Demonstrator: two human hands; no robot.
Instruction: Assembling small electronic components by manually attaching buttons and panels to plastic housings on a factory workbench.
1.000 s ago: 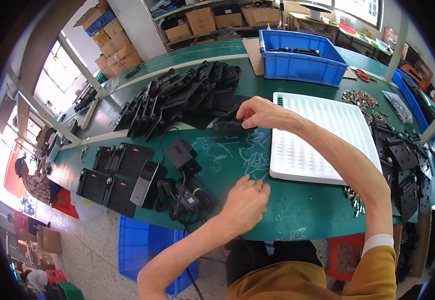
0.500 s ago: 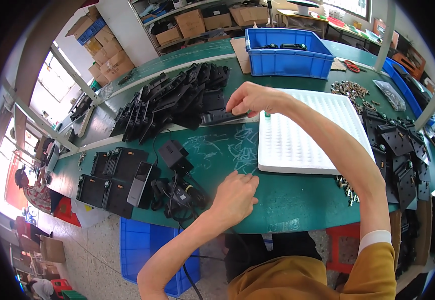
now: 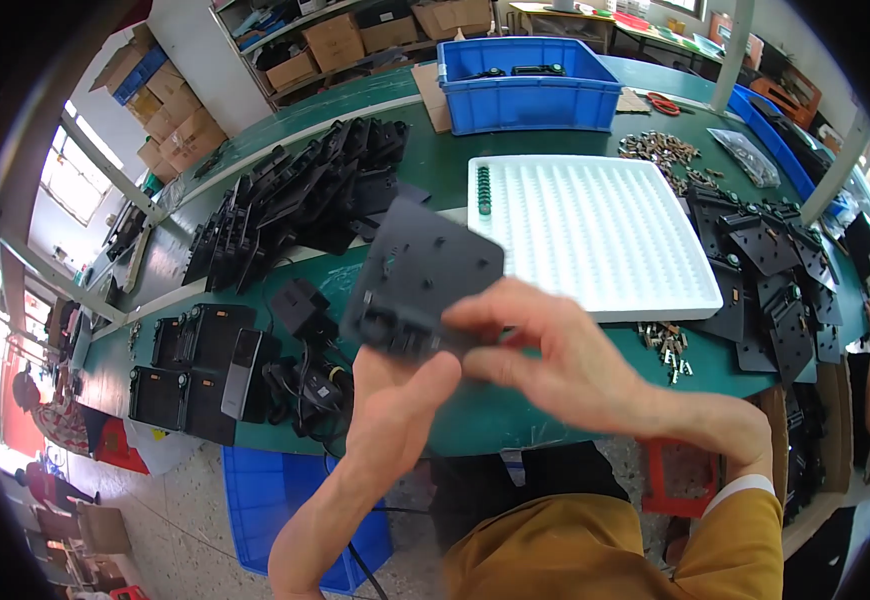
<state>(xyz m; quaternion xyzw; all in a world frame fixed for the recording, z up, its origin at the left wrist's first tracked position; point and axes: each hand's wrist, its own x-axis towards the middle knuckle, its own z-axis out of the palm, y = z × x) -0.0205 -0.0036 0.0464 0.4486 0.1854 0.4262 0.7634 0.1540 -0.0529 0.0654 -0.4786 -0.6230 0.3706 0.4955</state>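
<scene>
A worker's two hands meet at a black plate (image 3: pixel 435 262), tipped up above a green bench (image 3: pixel 500 415). The right hand (image 3: pixel 530 345) is closed in a pinch at the plate's near right edge, finger and thumb drawn close together. The left hand (image 3: pixel 395 405) sits under the near edge, thumb up; its fingers are mostly hidden, so how tightly it closes cannot be told.

Half a second ago the left hand lay on the bench and held nothing, while the right reached out to a dark piece beside the heap of black parts (image 3: pixel 305 205). Now both hands are together on the plate, close to the worker's body, its pegged face in view. Handling, it appears, has passed from a one-handed reach to two-handed work.

Beyond the right hand lies a white tray (image 3: pixel 605 313), a row of green pieces (image 3: pixel 484 190) at its left side. Farther to that hand's right, more black plates (image 3: pixel 773 255) overlap. To the left hand's left are a power adapter (image 3: pixel 300 308), tangled cables (image 3: pixel 317 388) and a grey gadget (image 3: pixel 244 372).
</scene>
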